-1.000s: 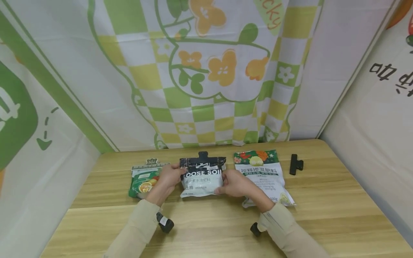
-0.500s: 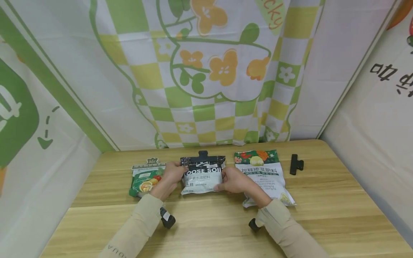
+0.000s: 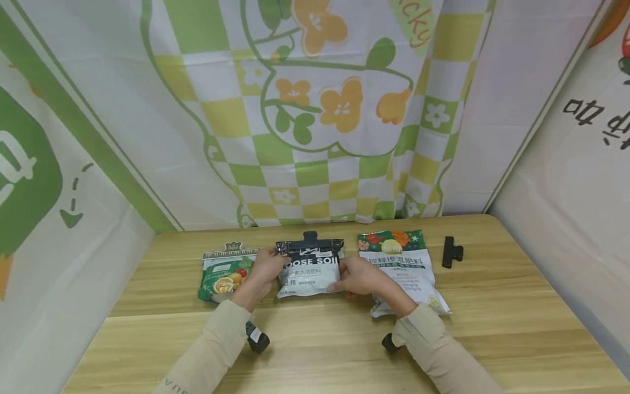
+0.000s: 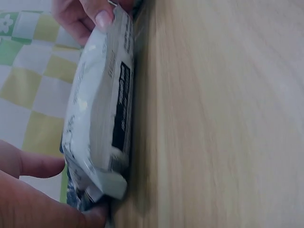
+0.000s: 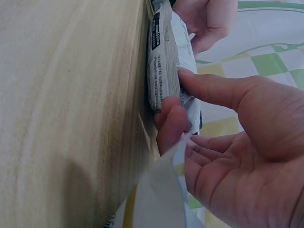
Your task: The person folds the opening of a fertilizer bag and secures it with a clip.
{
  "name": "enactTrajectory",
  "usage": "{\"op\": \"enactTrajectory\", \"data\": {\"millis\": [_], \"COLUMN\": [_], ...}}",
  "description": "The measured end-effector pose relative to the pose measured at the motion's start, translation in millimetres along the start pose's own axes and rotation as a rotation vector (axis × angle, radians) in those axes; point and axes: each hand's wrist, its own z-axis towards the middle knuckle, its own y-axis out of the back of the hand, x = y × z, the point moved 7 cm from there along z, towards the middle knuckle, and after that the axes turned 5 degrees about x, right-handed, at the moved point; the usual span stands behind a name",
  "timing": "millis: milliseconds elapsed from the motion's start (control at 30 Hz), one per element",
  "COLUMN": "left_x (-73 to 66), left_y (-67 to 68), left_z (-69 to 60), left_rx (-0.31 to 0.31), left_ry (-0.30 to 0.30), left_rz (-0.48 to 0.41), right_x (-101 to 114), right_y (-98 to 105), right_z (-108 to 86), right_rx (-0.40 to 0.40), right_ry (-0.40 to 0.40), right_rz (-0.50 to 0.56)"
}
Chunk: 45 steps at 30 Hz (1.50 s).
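Note:
A black-and-white fertilizer bag (image 3: 307, 273) printed "LOOSE SOIL" lies on the wooden table, its top folded under a black bag clip (image 3: 310, 241). At the bag's upper left side, my left hand (image 3: 266, 268) grips the edge between thumb and fingers. My right hand (image 3: 360, 275) pinches the lower right side; in the right wrist view its thumb (image 5: 213, 88) lies on the bag's face and fingertips curl at the side. In the left wrist view the bag (image 4: 97, 95) shows its bottom edge, resting on or very near the tabletop.
A green pouch (image 3: 221, 276) with fruit pictures and a crown-topped clip (image 3: 232, 248) lies on the left, partly behind my left wrist. On the right lies a white-and-green fertilizer bag (image 3: 398, 268), and beyond it a loose black clip (image 3: 451, 251). A patterned curtain (image 3: 315, 180) hangs behind the table.
The soil bag has shifted slightly away toward the curtain, with both hands still holding it. My left hand has edged a little to the right. The other bags lie where they were.

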Motion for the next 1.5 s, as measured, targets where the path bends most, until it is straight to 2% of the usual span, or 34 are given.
{"op": "enactTrajectory", "data": {"millis": [167,400,633,800,900,1000,1067,1200,1300,1500], "left_x": [-11.1,-28.8,-48.1,-56.6,-61.8,-64.3,-64.0,-60.0,-55.5,-47.7], "left_y": [-3.8,-11.3,-20.3,-27.7,-39.4,-55.1,-65.9,-85.2,-97.9,-124.9], "left_z": [-10.9,-27.4,-45.5,-57.1,-60.8,-62.2,-62.1,-58.5,-54.1,-48.8], "left_rx": [-0.018,-0.040,-0.078,-0.071,-0.009,0.101,0.172,0.279,0.329,0.426], "left_ry": [-0.017,-0.092,-0.206,-0.197,-0.223,-0.264,-0.264,-0.220,-0.203,-0.207], "left_rz": [-0.025,0.066,0.176,0.225,0.202,0.132,0.086,0.000,-0.018,0.009], "right_x": [0,1,1,-4,-12,-24,-32,-49,-62,-86], "right_y": [2,11,19,33,46,59,67,82,92,106], "right_z": [-3.8,-14.3,-30.0,-47.0,-59.8,-71.3,-78.4,-92.1,-101.0,-114.5], "right_rx": [0.011,-0.031,-0.044,-0.073,-0.114,-0.158,-0.184,-0.229,-0.261,-0.312], "right_ry": [0.016,-0.001,0.041,0.084,0.075,0.066,0.065,0.049,0.024,0.002], "right_rz": [0.038,-0.012,0.040,0.040,0.024,0.005,-0.003,-0.022,-0.034,-0.092]}}
